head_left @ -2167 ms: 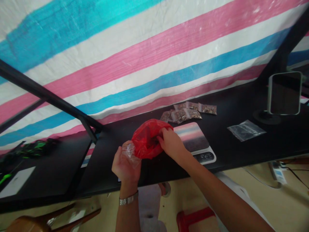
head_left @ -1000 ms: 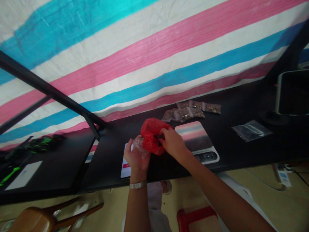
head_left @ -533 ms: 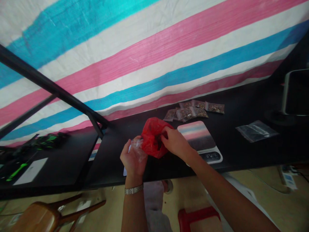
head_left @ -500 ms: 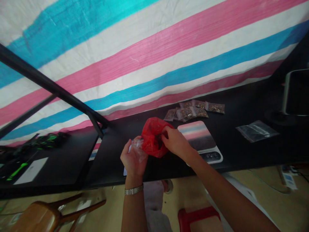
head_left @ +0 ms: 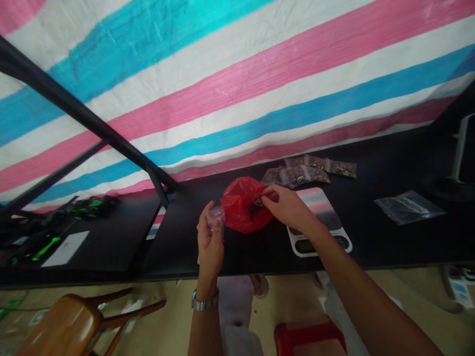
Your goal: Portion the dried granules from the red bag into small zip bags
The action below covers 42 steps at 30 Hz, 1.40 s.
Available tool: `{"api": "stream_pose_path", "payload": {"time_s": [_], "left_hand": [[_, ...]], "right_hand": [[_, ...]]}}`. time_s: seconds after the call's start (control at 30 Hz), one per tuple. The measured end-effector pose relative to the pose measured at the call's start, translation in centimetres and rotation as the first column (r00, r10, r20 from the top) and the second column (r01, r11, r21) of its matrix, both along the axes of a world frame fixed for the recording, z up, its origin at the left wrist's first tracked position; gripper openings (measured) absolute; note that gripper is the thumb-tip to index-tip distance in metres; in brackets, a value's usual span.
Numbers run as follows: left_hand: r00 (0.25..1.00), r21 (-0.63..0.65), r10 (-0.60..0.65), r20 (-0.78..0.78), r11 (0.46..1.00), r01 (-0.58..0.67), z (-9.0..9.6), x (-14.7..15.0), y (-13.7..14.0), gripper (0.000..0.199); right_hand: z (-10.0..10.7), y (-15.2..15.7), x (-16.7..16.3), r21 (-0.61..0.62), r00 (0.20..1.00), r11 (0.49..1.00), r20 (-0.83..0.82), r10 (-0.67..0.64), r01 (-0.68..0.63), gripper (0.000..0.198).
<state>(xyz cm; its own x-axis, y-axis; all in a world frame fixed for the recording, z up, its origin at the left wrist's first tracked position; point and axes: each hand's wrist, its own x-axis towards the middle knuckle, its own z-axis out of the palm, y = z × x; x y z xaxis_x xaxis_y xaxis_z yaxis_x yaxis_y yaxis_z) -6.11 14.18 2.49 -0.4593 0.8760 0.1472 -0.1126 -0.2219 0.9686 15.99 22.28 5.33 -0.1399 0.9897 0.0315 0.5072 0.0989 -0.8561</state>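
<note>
My left hand [head_left: 210, 244], with a metal-band watch on its wrist, is closed around a small clear plastic bag [head_left: 216, 216] whose mouth stands open. Beside it on the black table lies a red plastic bag [head_left: 237, 210], gaping open, with dark contents partly in view. Over that opening, my right hand [head_left: 287, 205] pinches a small round brownish piece [head_left: 258, 200], too small to name. Under my right forearm sits a white kitchen scale [head_left: 322, 210] with a reflective plate. Behind it are several filled zip bags [head_left: 297, 175] of brownish bits.
A flat clear zip bag [head_left: 410, 206] lies to the right, near a dark screen-like object [head_left: 466, 151]. Black frame bars [head_left: 111, 133] rise at the left before a striped sheet. A wooden chair [head_left: 70, 324] and a red stool [head_left: 308, 333] stand below the table edge.
My right hand has lifted out of the red bag with a small brownish piece in its fingers. My left hand now holds the clear bag more upright, its mouth rounded open. The view has shifted slightly.
</note>
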Motion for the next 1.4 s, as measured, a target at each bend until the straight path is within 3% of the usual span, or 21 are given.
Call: {"api": "stream_pose_path", "payload": {"time_s": [0.07,0.2,0.27,0.37,0.57,0.83,1.13,1.4], "left_hand": [[0.984,0.067,0.094,-0.152,0.994,-0.084,0.3,0.1,-0.3,0.055],[0.836,0.226,0.309,-0.452,0.947,-0.228,1.0,1.0,-1.1,0.047],[0.784,0.271,0.31,-0.537,0.944,-0.187,0.9,2.1,-1.3,0.041],[0.798,0.243,0.223,-0.56,0.965,-0.098,0.4,4.4,-1.3,0.043],[0.852,0.184,0.207,-0.481,0.974,-0.132,-0.4,7.3,-0.6,0.055],[0.848,0.261,0.221,-0.482,0.96,-0.101,-0.1,8.1,0.5,0.051],[0.866,0.178,0.151,-0.477,0.981,-0.073,-0.5,8.7,1.4,0.057],[0.968,0.101,0.027,-0.25,0.995,-0.002,-0.4,8.4,1.6,0.046]], "right_hand": [[0.2,0.1,0.4,0.008,1.0,1.0,-0.024,0.004,-0.004,0.009],[1.4,-0.3,1.0,-0.044,0.959,0.992,-0.264,0.101,-0.117,0.01],[2.4,-0.9,1.3,-0.077,0.888,0.972,-0.428,0.167,-0.22,0.01],[4.0,-1.9,1.7,-0.064,0.811,0.95,-0.541,0.223,-0.304,0.011],[5.4,-3.1,2.2,0.058,0.931,0.975,-0.292,0.221,-0.213,0.012],[6.3,-3.9,2.0,0.234,0.98,0.961,-0.097,0.173,-0.147,0.013],[6.1,-4.3,1.5,0.345,0.952,0.888,0.14,0.271,-0.304,0.036],[5.7,-4.1,0.9,0.377,0.943,0.866,0.176,0.281,-0.329,0.043]]}}
